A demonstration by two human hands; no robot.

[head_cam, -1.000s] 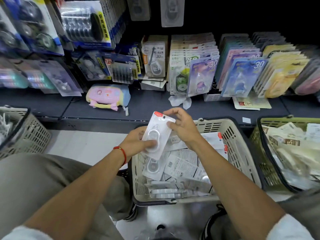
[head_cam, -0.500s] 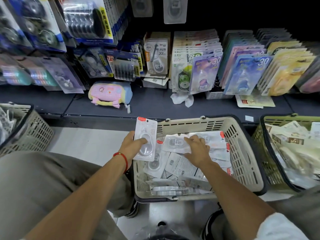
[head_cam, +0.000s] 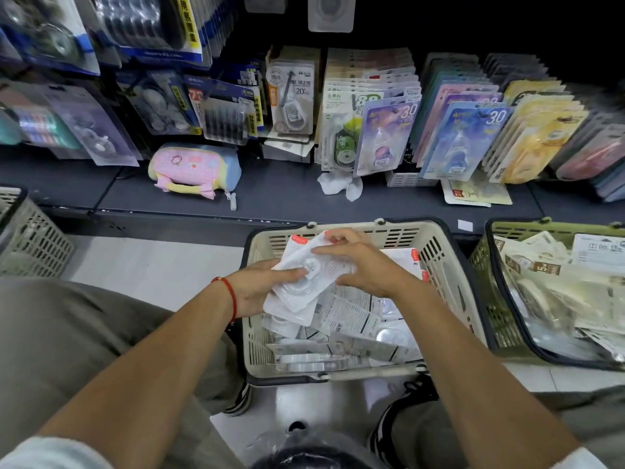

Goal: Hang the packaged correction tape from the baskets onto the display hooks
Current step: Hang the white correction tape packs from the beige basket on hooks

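You are holding a small stack of white correction tape packs (head_cam: pixel 306 282) over the beige basket (head_cam: pixel 449 286), just above the loose packs (head_cam: pixel 351 319) that are lying inside it. Your left hand (head_cam: pixel 257 289) is supporting the stack from below and from the side, with the thumb lying on the clear blister on top, so the packs are not sliding apart. Your right hand (head_cam: pixel 358 265) is gripping the upper pack at its top edge, near the red corner marks; I think you are laying it onto the others so that the hanging holes come in one line. This makes sense, because several packs can go on a hook together when their holes are matching.

You are keeping the stack low, probably so that a dropped pack is falling back into the basket and not on the floor (head_cam: pixel 152 262).

The display hooks themselves are hidden behind the hanging goods (head_cam: pixel 389 130) above the dark shelf (head_cam: pixel 270 194), so I cannot tell which hook is free. A second, green basket (head_cam: pixel 487 265) with other packs is standing at your right, and a grey one (head_cam: pixel 37 238) at your left.
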